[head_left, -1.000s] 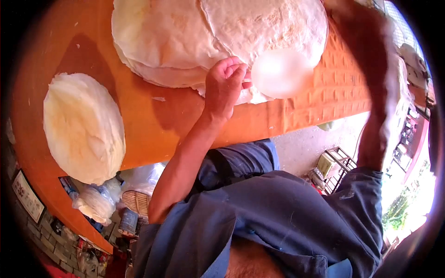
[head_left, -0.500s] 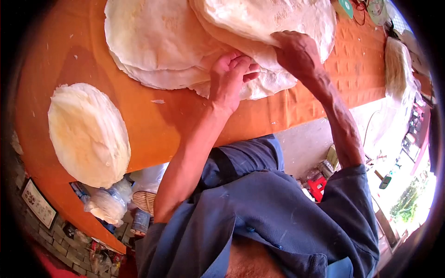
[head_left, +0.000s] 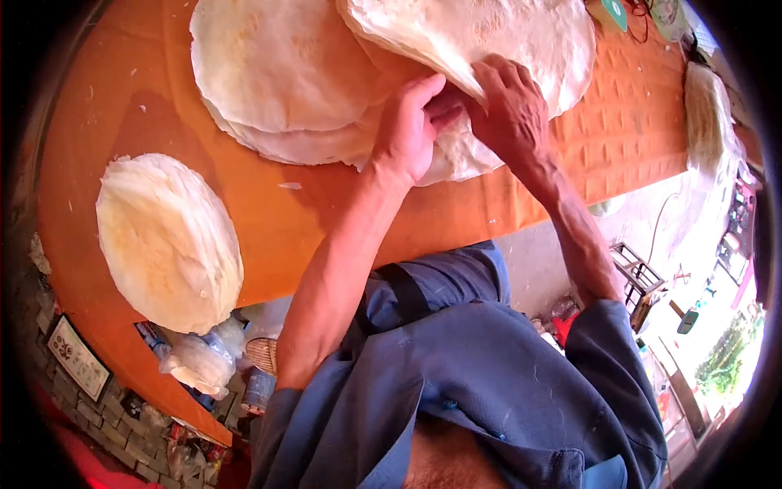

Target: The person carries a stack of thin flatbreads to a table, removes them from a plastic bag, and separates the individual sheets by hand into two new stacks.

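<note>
Large thin pale round sheets (head_left: 277, 69) lie stacked on the orange-covered table. Another stack of sheets (head_left: 521, 41) overlaps them at the upper right. My right hand (head_left: 515, 110) is closed on the near edge of this upper stack, its fingers bent over the rim. My left hand (head_left: 410, 130) is beside it, partly under the raised edge, thumb against the rim; its other fingertips are partly hidden in shadow beneath the sheets. The two hands are close together.
A smaller oval stack of pale sheets (head_left: 169, 243) lies on the orange cloth (head_left: 326, 220) at the left. Plastic bags (head_left: 199, 363), a wicker basket (head_left: 262, 354) and a can (head_left: 258, 389) are below the table edge. A clear plastic bundle (head_left: 707, 122) hangs at the right.
My right hand has moved down and left, closer to my left hand. My left hand has turned and its thumb has come up to the edge of the upper stack. The view has shifted slightly.
</note>
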`<state>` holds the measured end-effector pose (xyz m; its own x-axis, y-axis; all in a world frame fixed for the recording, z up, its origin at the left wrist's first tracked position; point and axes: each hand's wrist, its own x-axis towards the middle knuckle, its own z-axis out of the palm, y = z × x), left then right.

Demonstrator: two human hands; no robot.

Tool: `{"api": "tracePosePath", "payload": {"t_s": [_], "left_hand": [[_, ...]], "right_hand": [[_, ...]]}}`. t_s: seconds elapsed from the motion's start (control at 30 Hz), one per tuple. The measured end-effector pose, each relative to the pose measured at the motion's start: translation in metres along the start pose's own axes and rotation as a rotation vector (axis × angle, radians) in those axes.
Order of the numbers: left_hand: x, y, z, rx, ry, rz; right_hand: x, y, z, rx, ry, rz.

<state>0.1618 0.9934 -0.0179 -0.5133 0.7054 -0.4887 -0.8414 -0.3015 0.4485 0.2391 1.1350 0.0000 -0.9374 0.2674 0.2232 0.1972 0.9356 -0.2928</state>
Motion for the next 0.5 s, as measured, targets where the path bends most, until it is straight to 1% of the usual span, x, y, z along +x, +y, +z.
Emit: {"api": "tracePosePath", "payload": {"t_s": [0.03,0.13,0.17,0.2,0.23,0.27,0.3,0.33,0.4,0.43,0.47,0.5], "left_hand": [[0.004,-0.001,-0.006,0.031,-0.046,0.005],[0.008,-0.001,-0.014,-0.029,0.04,-0.031],[0.009,-0.001,-0.017,-0.003,0.047,-0.034],[0.01,-0.001,-0.015,0.011,0.065,-0.029],[0.009,-0.001,-0.011,0.025,0.091,-0.028],[0.008,0.0,-0.01,0.039,0.115,-0.025],[0.007,0.0,-0.011,0.055,0.082,-0.02],[0.006,0.001,-0.01,0.097,0.087,-0.02],[0.002,0.004,-0.005,0.181,0.091,-0.011],[-0.002,0.005,-0.003,0.203,0.118,0.003],[-0.011,0.007,0.0,0.292,0.143,0.021],[-0.02,0.012,0.001,0.383,0.169,0.04]], "right_hand": [[0.004,-0.001,0.002,-0.024,0.079,-0.031],[0.023,0.012,-0.016,-0.184,-0.185,0.085],[0.042,0.021,-0.039,-0.394,-0.311,0.106],[0.075,0.011,-0.079,-0.961,-0.624,-0.028],[0.089,0.019,-0.108,-1.059,-0.52,-0.032],[0.093,0.03,-0.135,-0.993,-0.3,0.003],[0.094,0.036,-0.162,-0.923,-0.112,-0.003],[0.091,0.036,-0.186,-0.89,0.005,-0.034],[0.079,0.025,-0.22,-0.865,0.115,-0.116],[0.073,0.019,-0.227,-0.861,0.127,-0.163],[0.068,0.014,-0.223,-0.84,0.12,-0.209],[0.064,0.009,-0.203,-0.759,0.098,-0.225]]}}
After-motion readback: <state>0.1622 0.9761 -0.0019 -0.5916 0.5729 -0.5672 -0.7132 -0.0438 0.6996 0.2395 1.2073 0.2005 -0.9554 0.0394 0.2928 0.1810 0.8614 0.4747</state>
